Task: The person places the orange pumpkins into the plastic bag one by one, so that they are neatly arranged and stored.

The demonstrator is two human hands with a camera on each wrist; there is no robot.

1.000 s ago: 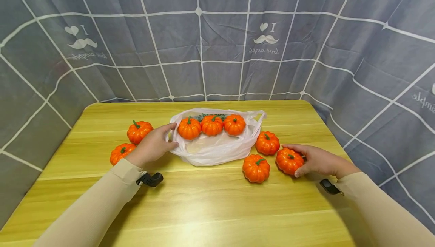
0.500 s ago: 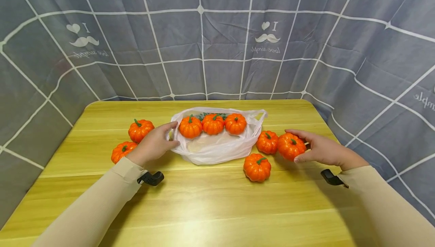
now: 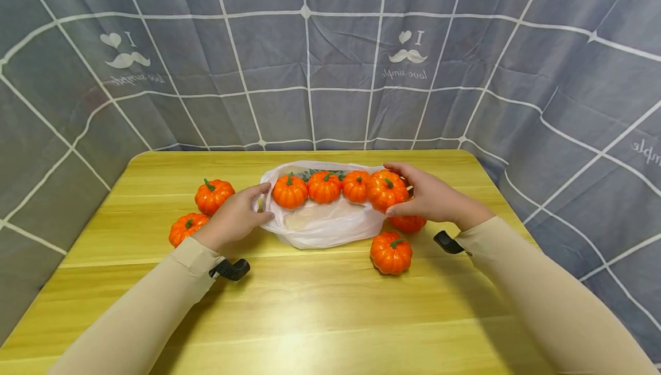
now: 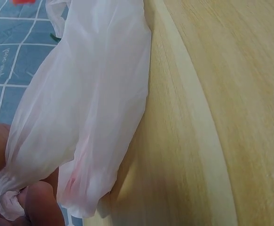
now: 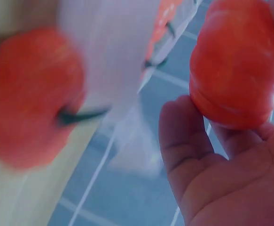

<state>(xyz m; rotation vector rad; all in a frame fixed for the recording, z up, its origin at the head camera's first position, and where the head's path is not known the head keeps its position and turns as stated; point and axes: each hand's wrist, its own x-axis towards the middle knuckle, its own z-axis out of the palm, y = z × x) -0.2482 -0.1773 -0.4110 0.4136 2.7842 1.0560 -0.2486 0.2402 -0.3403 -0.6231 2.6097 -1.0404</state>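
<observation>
A white plastic bag (image 3: 335,234) lies with its mouth spread wide, and three orange pumpkins (image 3: 323,187) sit in a row inside it. My left hand (image 3: 232,217) grips the bag's left side; in the left wrist view, the plastic (image 4: 80,99) is bunched between the fingers (image 4: 43,205). My right hand (image 3: 436,194) holds another orange pumpkin (image 3: 386,192) over the bag's right edge, thumb and fingers around its sides. The right wrist view shows this pumpkin (image 5: 240,66) raised beside the bag. Below it, one pumpkin (image 3: 408,224) on the table is partly covered by my hand.
A pumpkin (image 3: 391,253) rests on the wooden table (image 3: 310,312) in front of the bag's right end. Two more pumpkins, one at the back (image 3: 214,196) and one nearer (image 3: 187,227), lie left of my left hand. A grey checked curtain (image 3: 335,54) surrounds the table.
My right hand has lifted its pumpkin off the table and carried it leftward, over a neighbouring pumpkin, to the bag's right edge. The left hand keeps its place on the bag.
</observation>
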